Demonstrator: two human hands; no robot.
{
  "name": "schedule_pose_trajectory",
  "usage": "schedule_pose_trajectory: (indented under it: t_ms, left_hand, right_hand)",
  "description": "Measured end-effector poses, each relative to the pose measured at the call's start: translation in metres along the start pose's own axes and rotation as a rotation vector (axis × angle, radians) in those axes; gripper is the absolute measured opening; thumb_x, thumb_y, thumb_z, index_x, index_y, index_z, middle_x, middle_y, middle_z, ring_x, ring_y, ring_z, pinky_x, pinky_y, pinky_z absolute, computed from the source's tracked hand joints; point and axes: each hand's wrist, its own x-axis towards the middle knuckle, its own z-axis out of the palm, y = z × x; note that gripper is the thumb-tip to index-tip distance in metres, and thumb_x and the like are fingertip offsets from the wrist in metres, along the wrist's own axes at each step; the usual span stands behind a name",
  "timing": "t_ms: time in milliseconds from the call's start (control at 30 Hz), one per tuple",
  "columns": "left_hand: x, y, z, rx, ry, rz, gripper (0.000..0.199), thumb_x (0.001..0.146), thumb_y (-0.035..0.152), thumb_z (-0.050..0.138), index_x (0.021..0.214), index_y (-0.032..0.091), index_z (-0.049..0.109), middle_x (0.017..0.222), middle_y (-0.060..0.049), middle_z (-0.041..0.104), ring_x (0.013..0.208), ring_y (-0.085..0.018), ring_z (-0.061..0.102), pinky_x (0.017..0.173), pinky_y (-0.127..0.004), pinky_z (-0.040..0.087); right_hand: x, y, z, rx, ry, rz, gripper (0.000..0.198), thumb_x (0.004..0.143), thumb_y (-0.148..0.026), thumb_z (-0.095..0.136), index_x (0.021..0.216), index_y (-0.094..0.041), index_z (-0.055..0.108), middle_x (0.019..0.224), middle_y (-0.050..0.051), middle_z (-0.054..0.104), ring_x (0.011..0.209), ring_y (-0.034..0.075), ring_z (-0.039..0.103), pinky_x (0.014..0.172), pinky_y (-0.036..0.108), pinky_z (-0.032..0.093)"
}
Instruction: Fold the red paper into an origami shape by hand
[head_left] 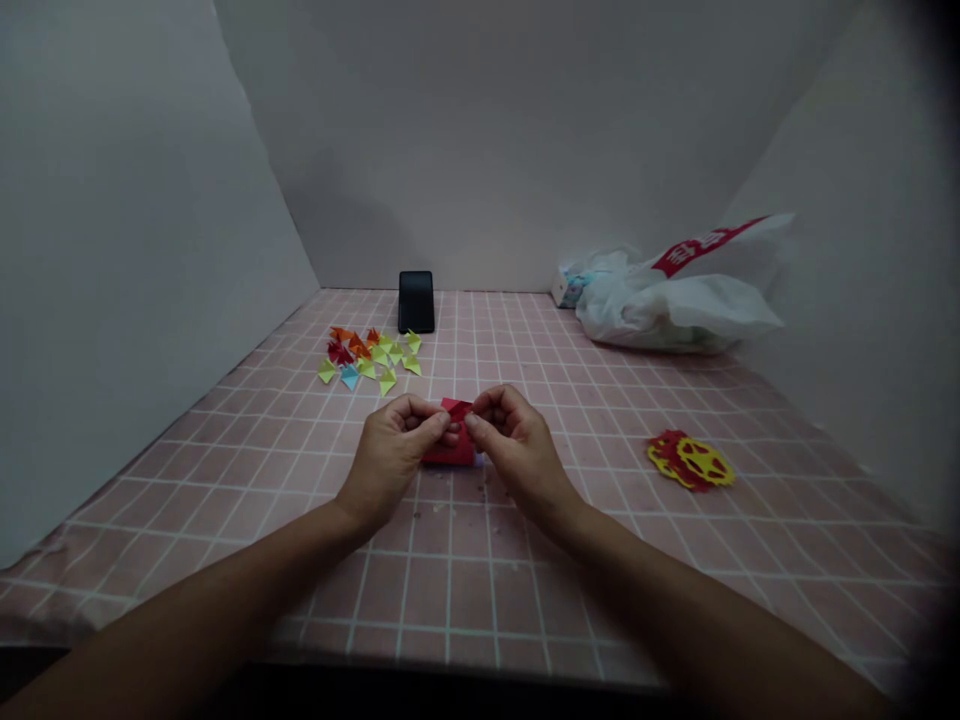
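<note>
At the middle of the table, my left hand (391, 448) and my right hand (525, 450) meet with thumbs and forefingers pinched. Between the fingertips is a small piece of dark red paper (460, 410), partly hidden by the fingers. Its folds are too small to make out. Just below and behind the fingers lies red square paper (448, 457), mostly covered by my hands. To the far left of my hands sits a loose group of small folded paper shapes (365, 367) in yellow, orange, red and light blue.
A black phone (416, 302) stands propped near the back wall. At the back right, a white plastic bag (675, 310) rests beside a small box (564, 287). Red and yellow paper cutouts (691, 460) lie on the right of the pink checked tablecloth (480, 590).
</note>
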Motion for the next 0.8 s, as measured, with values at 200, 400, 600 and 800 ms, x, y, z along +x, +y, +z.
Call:
schedule_pose_trajectory:
  t_ms: [200,400,600,800]
  left_hand:
    - [0.0016,-0.0024,-0.0017,0.035,-0.01,0.019,0.022,0.075,0.029,0.082,0.082,0.014,0.067,0.072,-0.002,0.074,0.066,-0.012,0.069,0.071,-0.024,0.058]
    - [0.0006,-0.0022,-0.0019,0.025,-0.032,-0.008,0.021,0.076,0.029,0.081,0.08,0.014,0.066,0.071,-0.001,0.074,0.066,-0.013,0.071,0.07,-0.027,0.061]
    - [0.0013,-0.0035,-0.0019,0.001,-0.05,-0.038,0.022,0.075,0.026,0.082,0.085,0.014,0.065,0.071,-0.001,0.075,0.065,-0.014,0.073,0.069,-0.027,0.063]
    - [0.002,-0.0034,-0.0011,0.025,-0.046,-0.057,0.021,0.075,0.025,0.082,0.086,0.014,0.068,0.071,-0.002,0.075,0.065,-0.014,0.072,0.068,-0.027,0.063]
  right_hand:
    - [-0.0005,0.0032,0.0001,0.166,-0.014,0.167,0.026,0.075,-0.036,0.073,0.092,-0.021,0.06,0.074,-0.002,0.063,0.066,0.014,0.058,0.064,0.029,0.046]
    - [0.0002,0.0037,-0.0008,0.194,-0.054,0.185,0.02,0.077,-0.035,0.073,0.072,-0.018,0.065,0.07,-0.001,0.065,0.063,0.013,0.057,0.064,0.028,0.045]
    - [0.0005,0.0048,-0.001,0.202,-0.04,0.203,0.021,0.076,-0.034,0.074,0.068,-0.018,0.063,0.067,-0.001,0.064,0.06,0.012,0.056,0.062,0.027,0.044]
    - [-0.0006,0.0032,-0.0004,0.196,-0.047,0.211,0.024,0.075,-0.038,0.074,0.067,-0.019,0.062,0.068,-0.001,0.065,0.061,0.012,0.056,0.063,0.028,0.045]
